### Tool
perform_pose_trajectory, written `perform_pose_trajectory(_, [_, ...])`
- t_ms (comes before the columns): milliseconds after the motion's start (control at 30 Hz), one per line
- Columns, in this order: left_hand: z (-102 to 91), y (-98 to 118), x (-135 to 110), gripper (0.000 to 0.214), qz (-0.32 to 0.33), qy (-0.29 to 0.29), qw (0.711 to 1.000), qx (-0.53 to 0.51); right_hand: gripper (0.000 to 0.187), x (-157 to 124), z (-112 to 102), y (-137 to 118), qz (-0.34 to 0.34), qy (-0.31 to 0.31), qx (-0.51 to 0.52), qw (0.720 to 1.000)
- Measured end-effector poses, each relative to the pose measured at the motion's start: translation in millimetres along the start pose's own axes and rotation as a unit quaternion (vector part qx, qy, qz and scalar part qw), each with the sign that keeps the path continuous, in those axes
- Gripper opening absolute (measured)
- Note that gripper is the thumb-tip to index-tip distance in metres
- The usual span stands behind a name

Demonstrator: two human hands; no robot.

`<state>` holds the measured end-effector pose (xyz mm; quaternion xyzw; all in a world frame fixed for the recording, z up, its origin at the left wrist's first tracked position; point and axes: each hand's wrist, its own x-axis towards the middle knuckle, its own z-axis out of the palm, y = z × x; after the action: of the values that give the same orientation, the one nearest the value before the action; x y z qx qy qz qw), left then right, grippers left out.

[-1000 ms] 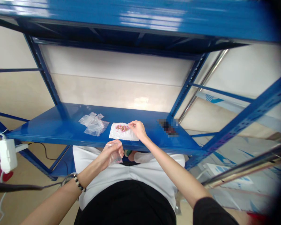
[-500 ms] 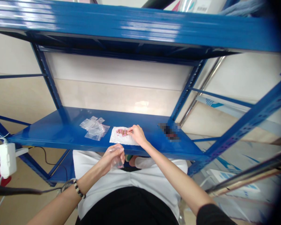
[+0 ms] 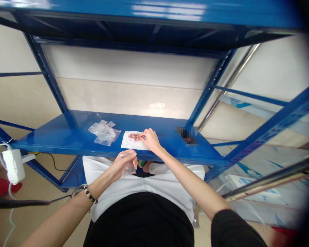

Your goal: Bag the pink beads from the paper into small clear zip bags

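A white sheet (image 3: 128,144) lies on the blue shelf (image 3: 67,139) with a heap of small pink beads (image 3: 134,137) on it. My right hand (image 3: 149,140) reaches over the sheet, its fingertips pinched together at the edge of the beads. In front of the shelf edge my left hand (image 3: 125,164) is closed on a small clear plastic bag (image 3: 130,168), held open-end up near my waist.
A loose pile of empty clear bags (image 3: 103,131) lies left of the sheet. A dark blurred object (image 3: 187,136) sits on the shelf's right end. A white power adapter (image 3: 13,165) hangs at the left. Blue uprights and an upper shelf frame the space.
My right hand has slid slightly left along the beads and stays pinched. The left hand keeps hold of the bag. The camera view has shifted a little.
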<state>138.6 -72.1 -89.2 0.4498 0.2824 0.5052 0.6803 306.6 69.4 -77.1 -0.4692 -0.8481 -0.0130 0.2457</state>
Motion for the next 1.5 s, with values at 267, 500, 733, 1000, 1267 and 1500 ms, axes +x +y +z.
perform_pose_trajectory(267, [2.2, 1, -1, 0.032, -0.002, -0.002, 1.000, -0.004, 0.013, -3, 1, 14, 0.036, 0.015, 0.016, 0.999])
perform_pose_trajectory(500, [-0.6, -1, -1, 0.030, -0.014, -0.009, 1.000, -0.004, 0.009, -2, 3, 21, 0.052, 0.024, 0.017, 0.998])
perform_pose_trajectory(733, [-1.2, -1, 0, 0.029, -0.010, -0.013, 1.000, 0.001, 0.008, 0, -5, 13, 0.069, 0.046, 0.043, 0.996])
perform_pose_trajectory(1000, [-1.1, -2, 1, 0.028, -0.003, -0.035, 0.998, 0.055, 0.008, -24, -64, -53, -0.076, 0.015, 0.303, 0.950])
perform_pose_trajectory(1267, [-3.3, -1, -2, 0.031, 0.003, -0.057, 0.992, 0.113, 0.012, -42, -63, -70, -0.141, -0.090, 0.344, 0.924])
perform_pose_trajectory(1500, [-2.0, -2, 2, 0.028, -0.020, -0.042, 0.998, 0.041, 0.010, -6, -19, 0, 0.014, 0.019, 0.216, 0.976])
